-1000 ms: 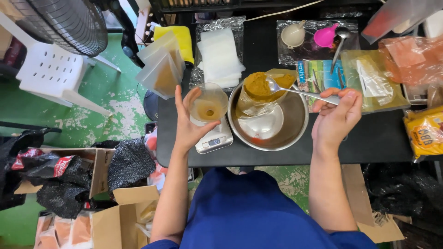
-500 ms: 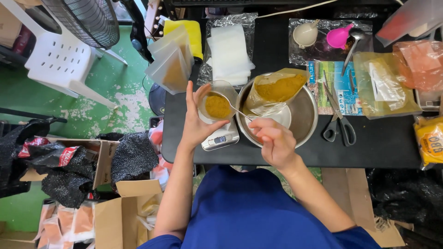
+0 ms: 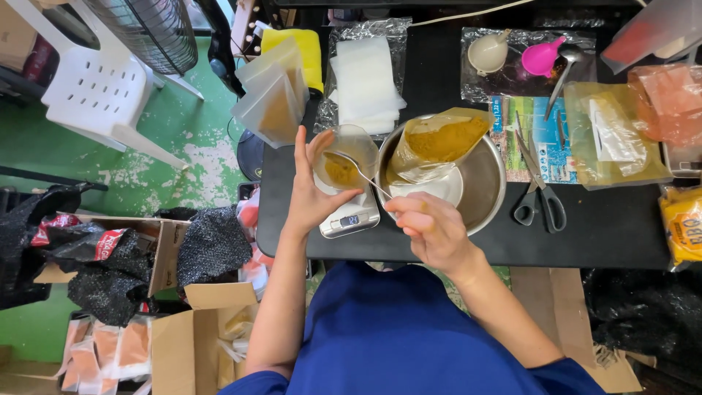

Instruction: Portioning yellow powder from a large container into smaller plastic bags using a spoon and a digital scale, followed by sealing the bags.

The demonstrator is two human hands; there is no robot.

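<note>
A: Left hand (image 3: 311, 192); fingers spread and curved round a small clear cup (image 3: 345, 155); the cup sits on a small digital scale (image 3: 351, 213) near the front edge of the black table (image 3: 599, 227).

B: Right hand (image 3: 430, 228)?

A: Fingers pressed together, pinching the handle of a long metal spoon (image 3: 356, 172); bowl of the spoon is down inside the cup, over the yellow-brown powder there.

B: How full is the cup?

A: Only the bottom is covered; by my reading the portion is part weighed, not finished; the scale's display is lit.

B: Source of the powder?

A: An open clear bag (image 3: 431, 145) leaning in the steel bowl (image 3: 479, 179) just right of the cup; plenty of powder left in it.

B: Finished portions?

A: Clear pouches (image 3: 274, 99) with some yellowish content stand at the far left of the table; sealed or not, I cannot tell; a stack of flat white bags (image 3: 364, 82) lies behind the cup, apparently unfilled; scissors (image 3: 537, 192) rest right of the bowl, untouched.
</note>
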